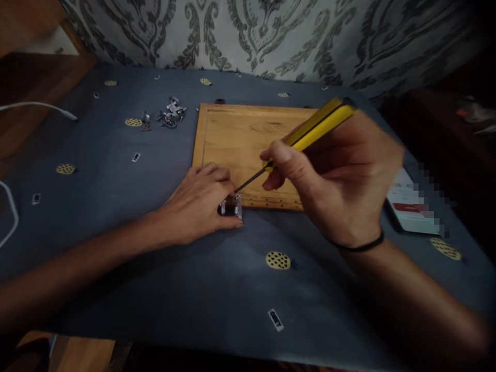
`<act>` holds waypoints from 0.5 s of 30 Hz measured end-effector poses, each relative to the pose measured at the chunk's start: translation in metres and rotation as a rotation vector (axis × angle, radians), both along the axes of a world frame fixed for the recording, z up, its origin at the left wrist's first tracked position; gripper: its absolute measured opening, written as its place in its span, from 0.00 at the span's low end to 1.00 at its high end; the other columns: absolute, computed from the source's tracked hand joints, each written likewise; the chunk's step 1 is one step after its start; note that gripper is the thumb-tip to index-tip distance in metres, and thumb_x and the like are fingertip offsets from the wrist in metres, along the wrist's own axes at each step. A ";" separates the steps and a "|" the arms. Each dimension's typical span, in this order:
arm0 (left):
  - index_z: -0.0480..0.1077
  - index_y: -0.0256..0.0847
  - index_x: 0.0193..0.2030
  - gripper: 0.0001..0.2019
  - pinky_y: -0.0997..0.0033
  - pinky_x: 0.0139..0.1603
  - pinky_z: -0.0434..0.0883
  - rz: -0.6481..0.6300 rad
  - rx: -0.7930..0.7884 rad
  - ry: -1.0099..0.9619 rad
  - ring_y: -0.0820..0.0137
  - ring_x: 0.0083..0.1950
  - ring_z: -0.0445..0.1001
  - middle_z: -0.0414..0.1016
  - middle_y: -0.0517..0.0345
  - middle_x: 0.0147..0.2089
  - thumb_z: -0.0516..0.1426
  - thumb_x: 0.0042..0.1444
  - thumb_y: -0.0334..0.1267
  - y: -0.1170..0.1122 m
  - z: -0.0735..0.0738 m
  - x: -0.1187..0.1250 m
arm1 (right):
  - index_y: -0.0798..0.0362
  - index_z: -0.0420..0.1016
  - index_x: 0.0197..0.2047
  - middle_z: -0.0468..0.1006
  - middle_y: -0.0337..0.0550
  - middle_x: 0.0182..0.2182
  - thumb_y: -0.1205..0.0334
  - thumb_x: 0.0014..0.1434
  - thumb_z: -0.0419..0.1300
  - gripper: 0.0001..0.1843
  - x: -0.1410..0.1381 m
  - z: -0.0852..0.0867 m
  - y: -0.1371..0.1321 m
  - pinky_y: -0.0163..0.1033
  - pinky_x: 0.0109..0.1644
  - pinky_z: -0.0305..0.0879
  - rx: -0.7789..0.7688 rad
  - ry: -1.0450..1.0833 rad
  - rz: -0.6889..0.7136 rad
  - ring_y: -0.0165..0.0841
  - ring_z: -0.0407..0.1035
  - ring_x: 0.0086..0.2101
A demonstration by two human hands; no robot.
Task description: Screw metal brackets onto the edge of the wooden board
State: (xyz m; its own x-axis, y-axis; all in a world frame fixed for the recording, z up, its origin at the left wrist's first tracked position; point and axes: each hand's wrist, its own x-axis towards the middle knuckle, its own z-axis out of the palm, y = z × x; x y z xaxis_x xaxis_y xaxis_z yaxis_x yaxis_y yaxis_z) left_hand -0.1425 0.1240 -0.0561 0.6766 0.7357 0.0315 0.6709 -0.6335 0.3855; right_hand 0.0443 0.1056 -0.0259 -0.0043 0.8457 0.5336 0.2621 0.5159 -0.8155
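My right hand [341, 175] is closed round a yellow-handled screwdriver [315, 132], held at a slant. Its thin shaft points down and left, with the tip at a small silvery metal fitting [237, 207]. That fitting sits at the near left corner of a wooden board [248, 142], lying flat. My left hand [203, 199] grips the fitting between thumb and fingers, its fingertips by the board's edge. A row of small dark holes runs along the board's near edge. The fingers partly hide the fitting, and whether the tip sits in a screw cannot be made out.
Several loose metal parts [170, 113] lie in a heap left of the board. A white box [413, 212] is at the right, partly blurred out. White cables [58, 107] come in from the left. A patterned curtain or wall covering [256, 31] rises behind the blue tablecloth [155, 305].
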 end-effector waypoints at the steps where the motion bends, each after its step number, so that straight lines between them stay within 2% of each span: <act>1: 0.77 0.39 0.40 0.17 0.56 0.52 0.64 -0.001 0.001 -0.003 0.56 0.52 0.69 0.74 0.53 0.45 0.68 0.55 0.51 0.000 0.000 0.000 | 0.46 0.75 0.32 0.78 0.34 0.30 0.51 0.59 0.70 0.12 -0.001 0.001 -0.001 0.35 0.23 0.69 0.020 -0.001 -0.022 0.26 0.71 0.22; 4: 0.77 0.40 0.41 0.16 0.57 0.52 0.64 -0.009 0.008 -0.019 0.58 0.51 0.69 0.74 0.55 0.44 0.68 0.55 0.50 0.000 -0.002 -0.001 | 0.45 0.75 0.32 0.78 0.36 0.31 0.48 0.60 0.69 0.13 0.000 0.004 0.000 0.38 0.24 0.69 0.029 -0.058 -0.054 0.28 0.71 0.22; 8: 0.77 0.40 0.40 0.15 0.58 0.51 0.64 -0.010 0.026 -0.021 0.58 0.51 0.69 0.74 0.55 0.44 0.67 0.56 0.51 0.000 -0.002 -0.001 | 0.46 0.74 0.32 0.76 0.37 0.27 0.43 0.57 0.70 0.17 0.001 0.000 0.001 0.42 0.23 0.68 -0.039 -0.101 -0.020 0.32 0.71 0.22; 15: 0.77 0.40 0.39 0.15 0.58 0.51 0.65 -0.012 0.021 -0.028 0.58 0.50 0.69 0.73 0.55 0.43 0.67 0.56 0.50 -0.001 -0.001 -0.001 | 0.44 0.73 0.30 0.74 0.36 0.28 0.44 0.54 0.72 0.17 0.001 -0.004 0.001 0.44 0.24 0.71 -0.107 -0.085 -0.002 0.33 0.72 0.23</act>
State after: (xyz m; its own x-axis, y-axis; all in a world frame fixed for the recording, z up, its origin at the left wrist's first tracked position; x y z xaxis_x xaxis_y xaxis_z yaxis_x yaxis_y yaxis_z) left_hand -0.1433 0.1233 -0.0567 0.6838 0.7267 0.0663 0.6524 -0.6495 0.3906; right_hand 0.0448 0.1062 -0.0295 -0.0437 0.8978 0.4382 0.3339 0.4265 -0.8406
